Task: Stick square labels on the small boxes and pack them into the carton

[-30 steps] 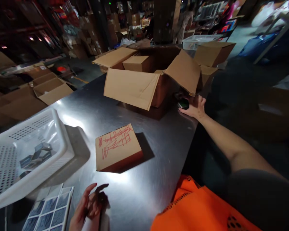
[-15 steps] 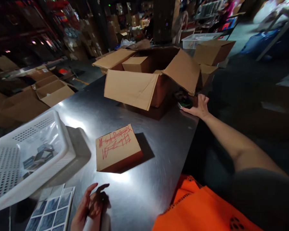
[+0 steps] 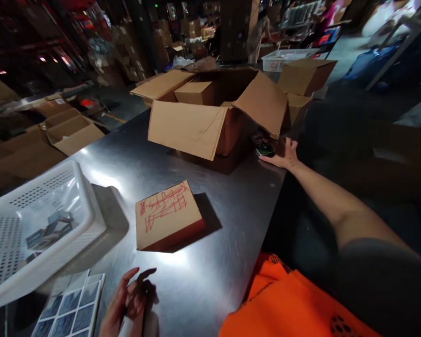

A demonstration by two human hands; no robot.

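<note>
My left hand [image 3: 129,299] hovers over the near part of the metal table, palm up, its fingers apart and holding nothing. Ahead of it lies a closed cardboard box [image 3: 168,213] with red handwriting on top. My right arm stretches out to the table's right edge. There my right hand [image 3: 282,157] is closed around a small dark item [image 3: 264,146] with a green part, the thumb along its near side; the other fingers are partly hidden in shadow. This item sits close beside a large open carton [image 3: 187,126], under its right flap. A smaller box [image 3: 196,92] stands inside the carton.
A white perforated basket [image 3: 86,201] with several small grey boxes [image 3: 52,229] stands on the left. Near it lies a sheet with picture squares [image 3: 70,309]. Stacked cartons [image 3: 307,77] stand behind the large one. Orange cloth [image 3: 284,299] is at lower right. People work in the background.
The whole view has shifted slightly, so things appear a little further left. Both hands keep about the same pose, and the right one stays at the dark item.
</note>
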